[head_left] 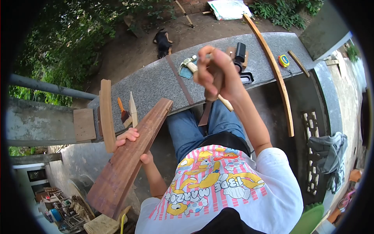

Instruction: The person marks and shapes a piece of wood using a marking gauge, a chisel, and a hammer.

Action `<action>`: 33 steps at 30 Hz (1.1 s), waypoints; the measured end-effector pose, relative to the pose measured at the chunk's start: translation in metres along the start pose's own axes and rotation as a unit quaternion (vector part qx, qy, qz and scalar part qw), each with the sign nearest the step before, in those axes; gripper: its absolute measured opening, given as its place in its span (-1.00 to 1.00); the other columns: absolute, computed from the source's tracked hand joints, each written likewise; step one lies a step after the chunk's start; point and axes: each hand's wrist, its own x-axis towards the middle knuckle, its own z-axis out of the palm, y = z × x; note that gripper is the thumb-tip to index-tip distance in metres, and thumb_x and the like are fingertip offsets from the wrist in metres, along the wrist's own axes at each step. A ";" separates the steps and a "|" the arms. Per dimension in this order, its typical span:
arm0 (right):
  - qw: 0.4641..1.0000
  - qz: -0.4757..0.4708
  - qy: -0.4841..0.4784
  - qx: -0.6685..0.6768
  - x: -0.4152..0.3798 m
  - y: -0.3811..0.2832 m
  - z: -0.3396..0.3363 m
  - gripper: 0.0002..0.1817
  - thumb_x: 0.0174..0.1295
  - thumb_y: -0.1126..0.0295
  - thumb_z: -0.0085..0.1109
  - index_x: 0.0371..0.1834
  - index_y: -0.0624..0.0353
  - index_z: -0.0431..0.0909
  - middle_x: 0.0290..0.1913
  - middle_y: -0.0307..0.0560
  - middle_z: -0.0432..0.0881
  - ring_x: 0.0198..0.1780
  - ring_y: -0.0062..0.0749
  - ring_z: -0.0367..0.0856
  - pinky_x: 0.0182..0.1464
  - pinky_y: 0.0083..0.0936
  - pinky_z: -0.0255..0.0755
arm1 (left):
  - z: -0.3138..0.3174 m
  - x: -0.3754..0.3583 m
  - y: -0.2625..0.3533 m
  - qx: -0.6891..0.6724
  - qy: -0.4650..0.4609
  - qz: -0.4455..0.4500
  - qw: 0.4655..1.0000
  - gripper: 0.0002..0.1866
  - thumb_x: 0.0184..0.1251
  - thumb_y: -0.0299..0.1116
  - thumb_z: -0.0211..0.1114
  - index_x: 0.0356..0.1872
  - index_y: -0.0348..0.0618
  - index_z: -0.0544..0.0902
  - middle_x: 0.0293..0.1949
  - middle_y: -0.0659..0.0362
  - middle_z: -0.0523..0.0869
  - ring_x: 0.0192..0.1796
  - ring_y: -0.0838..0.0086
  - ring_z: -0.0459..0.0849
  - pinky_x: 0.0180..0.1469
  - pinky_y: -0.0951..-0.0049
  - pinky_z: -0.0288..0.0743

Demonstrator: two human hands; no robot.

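My left hand [134, 141] grips a long dark-brown wooden board [130, 156] by its edges, fingers on top and thumb on the near side. The board lies slanted, its upper end by the bench edge. Raised over the bench, my right hand [221, 74] is curled around a brown wooden piece [214, 85], mostly hidden by the fingers; I cannot tell its full shape. Behind that hand lies a claw hammer [188, 62], its pale handle showing below the wrist. A thin brown strip [179, 80] lies nearby across the bench.
On the grey stone bench [152, 80] are a brush [124, 115], a curved light wooden piece [106, 113], a tape measure [284, 61] and a black device [240, 52]. A long curved wooden strip [272, 66] overhangs the bench. A dog [163, 42] lies beyond.
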 end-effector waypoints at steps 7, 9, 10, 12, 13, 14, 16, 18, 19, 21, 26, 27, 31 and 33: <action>0.846 -0.190 -0.216 -0.449 -0.044 -0.028 0.071 -0.02 -0.03 -0.01 0.53 0.45 0.12 0.25 0.26 0.08 0.48 0.02 -0.03 0.66 -0.08 -0.25 0.58 | 0.034 0.034 0.020 0.009 -0.159 -0.078 0.984 -0.32 0.18 -0.20 0.49 0.14 -0.17 0.23 -0.08 0.09 0.41 0.03 0.35 0.46 0.25 0.20 0.30; 0.857 -0.270 -0.207 -0.388 -0.043 -0.044 0.073 0.10 -0.03 -0.01 0.52 0.55 0.09 0.11 0.34 0.07 0.41 0.12 -0.02 0.62 -0.06 -0.24 0.58 | 0.049 0.047 0.025 0.038 -0.289 -0.104 0.951 -0.38 0.24 -0.37 0.42 0.20 -0.20 0.23 0.01 0.07 0.44 0.16 0.37 0.47 0.35 0.26 0.23; 0.870 -0.249 -0.222 -0.364 -0.045 -0.058 0.072 0.09 -0.03 0.04 0.54 0.55 0.09 0.12 0.35 0.05 0.42 0.17 -0.02 0.59 -0.01 -0.23 0.58 | 0.054 0.044 0.012 0.061 -0.319 -0.082 0.942 -0.27 0.18 -0.35 0.49 0.29 -0.17 0.22 0.11 0.06 0.46 0.21 0.37 0.48 0.36 0.30 0.24; 0.850 -0.299 -0.196 -0.386 -0.053 -0.069 0.068 0.05 -0.03 0.06 0.54 0.53 0.10 0.17 0.36 0.05 0.42 0.18 -0.02 0.59 0.03 -0.23 0.57 | 0.078 0.017 0.007 0.252 -0.355 -0.061 0.898 -0.19 0.12 -0.33 0.54 0.33 -0.16 0.22 0.15 0.05 0.46 0.24 0.34 0.47 0.37 0.30 0.23; 0.832 -0.344 -0.179 -0.397 -0.057 -0.074 0.066 0.00 -0.02 0.08 0.54 0.51 0.10 0.22 0.37 0.05 0.43 0.20 -0.03 0.58 0.07 -0.24 0.56 | 0.087 0.005 0.004 0.444 -0.366 -0.043 0.817 -0.11 0.05 -0.30 0.58 0.36 -0.15 0.22 0.20 0.04 0.46 0.28 0.31 0.46 0.38 0.30 0.23; 0.816 -0.327 -0.161 -0.449 -0.066 -0.089 0.060 -0.08 -0.03 0.14 0.56 0.44 0.10 0.34 0.34 0.01 0.49 0.22 -0.06 0.58 0.16 -0.25 0.52 | 0.090 0.007 -0.016 0.284 -0.324 -0.055 0.901 -0.11 -0.08 -0.27 0.63 0.31 -0.18 0.32 0.15 0.06 0.53 0.23 0.26 0.53 0.32 0.27 0.32; 0.815 -0.298 -0.123 -0.481 -0.083 -0.103 0.045 -0.10 -0.06 0.19 0.57 0.42 0.10 0.37 0.31 -0.01 0.52 0.23 -0.06 0.58 0.17 -0.25 0.51 | 0.111 0.020 -0.026 0.101 -0.278 -0.075 0.952 -0.12 -0.25 -0.27 0.69 0.21 -0.22 0.45 0.05 0.09 0.63 0.09 0.18 0.64 0.16 0.26 0.48; 0.813 -0.266 -0.084 -0.511 -0.102 -0.113 0.034 -0.11 -0.08 0.23 0.59 0.40 0.11 0.40 0.27 -0.03 0.56 0.23 -0.07 0.58 0.18 -0.25 0.51 | 0.133 0.026 -0.012 0.079 -0.286 -0.080 0.951 -0.15 -0.29 -0.30 0.70 0.16 -0.23 0.49 0.00 0.09 0.65 0.01 0.16 0.68 0.08 0.27 0.53; 0.806 -0.248 -0.058 -0.534 -0.113 -0.116 0.032 -0.10 -0.10 0.27 0.60 0.40 0.12 0.39 0.26 -0.04 0.58 0.21 -0.09 0.61 0.15 -0.28 0.53 | 0.139 0.026 -0.008 0.083 -0.314 -0.055 0.944 -0.17 -0.30 -0.34 0.69 0.14 -0.23 0.49 -0.02 0.06 0.65 -0.03 0.15 0.69 0.04 0.29 0.55; 0.797 -0.230 -0.031 -0.558 -0.134 -0.115 0.026 -0.08 -0.12 0.31 0.61 0.41 0.13 0.39 0.25 -0.05 0.59 0.19 -0.12 0.63 0.11 -0.30 0.56 | 0.148 0.022 -0.004 0.084 -0.342 -0.028 0.936 -0.19 -0.31 -0.38 0.68 0.12 -0.22 0.50 -0.04 0.03 0.65 -0.06 0.14 0.70 0.01 0.31 0.56; 0.804 -0.153 0.117 -0.562 -0.187 -0.110 0.011 -0.24 -0.12 0.45 0.52 0.29 0.17 0.52 0.00 0.01 0.74 -0.07 -0.27 0.78 -0.04 -0.48 0.58 | 0.155 -0.013 -0.008 0.123 -0.363 0.034 0.923 -0.23 -0.23 -0.42 0.64 0.15 -0.19 0.49 0.07 0.04 0.63 0.13 0.12 0.62 0.26 0.06 0.42; 0.807 -0.152 0.109 -0.561 -0.196 -0.110 0.008 -0.24 -0.12 0.45 0.52 0.29 0.17 0.52 0.00 0.01 0.74 -0.07 -0.27 0.78 -0.04 -0.48 0.58 | 0.153 -0.024 -0.015 0.154 -0.350 0.099 0.919 -0.23 -0.20 -0.43 0.62 0.17 -0.18 0.48 0.11 0.04 0.62 0.19 0.13 0.59 0.36 -0.03 0.34; 0.835 -0.046 0.160 -0.524 -0.229 -0.105 -0.008 -0.34 -0.11 0.47 0.48 0.19 0.22 0.57 -0.19 0.00 0.76 -0.15 -0.34 0.79 -0.09 -0.53 0.55 | 0.115 -0.073 -0.063 0.244 -0.306 0.067 0.918 -0.25 -0.08 -0.50 0.54 0.25 -0.15 0.45 0.20 0.07 0.59 0.31 0.14 0.53 0.47 -0.14 0.16; 0.835 -0.029 0.163 -0.524 -0.240 -0.098 -0.022 -0.37 -0.11 0.47 0.48 0.16 0.23 0.58 -0.23 -0.02 0.76 -0.17 -0.37 0.79 -0.11 -0.55 0.55 | 0.107 -0.073 -0.067 0.241 -0.315 0.056 0.917 -0.26 -0.13 -0.59 0.51 0.22 -0.16 0.48 0.19 0.08 0.62 0.31 0.11 0.53 0.48 -0.11 0.16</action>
